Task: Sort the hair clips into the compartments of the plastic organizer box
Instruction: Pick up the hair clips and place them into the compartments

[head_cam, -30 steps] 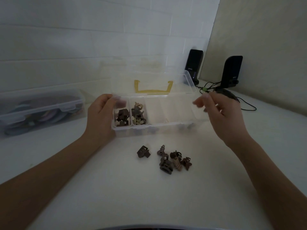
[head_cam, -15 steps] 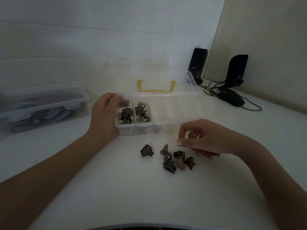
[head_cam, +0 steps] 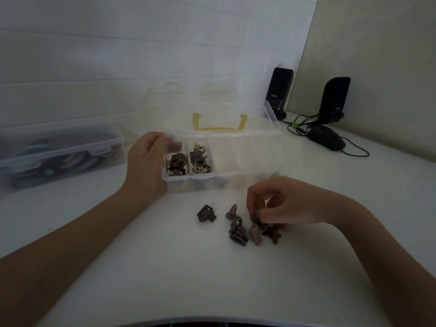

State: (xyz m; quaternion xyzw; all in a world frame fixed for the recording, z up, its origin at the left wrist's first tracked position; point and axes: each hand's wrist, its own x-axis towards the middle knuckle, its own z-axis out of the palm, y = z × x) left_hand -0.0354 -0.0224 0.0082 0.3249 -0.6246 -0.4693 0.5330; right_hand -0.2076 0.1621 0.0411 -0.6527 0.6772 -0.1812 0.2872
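Note:
A clear plastic organizer box (head_cam: 245, 178) with an open lid and yellow handle stands mid-table. Its leftmost compartment holds dark brown clips (head_cam: 176, 163); the one beside it holds brown and beige clips (head_cam: 199, 159). The other compartments look bare. My left hand (head_cam: 146, 163) grips the box's left end, thumb over the rim. In front of the box lies a small pile of hair clips (head_cam: 243, 228), with one dark clip (head_cam: 206, 213) apart on the left. My right hand (head_cam: 280, 204) is down on the pile's right side, fingertips pinching a dark clip (head_cam: 255, 217).
A closed clear container (head_cam: 59, 152) with coloured items sits at the far left. Two black speakers (head_cam: 280, 93) stand at the back right, with a black mouse (head_cam: 326, 139) and its cable in front of them. The table's near edge (head_cam: 188, 320) curves along the bottom.
My right hand came down from beside the box's right end to the clip pile and now pinches a clip. The left hand has stayed on the box.

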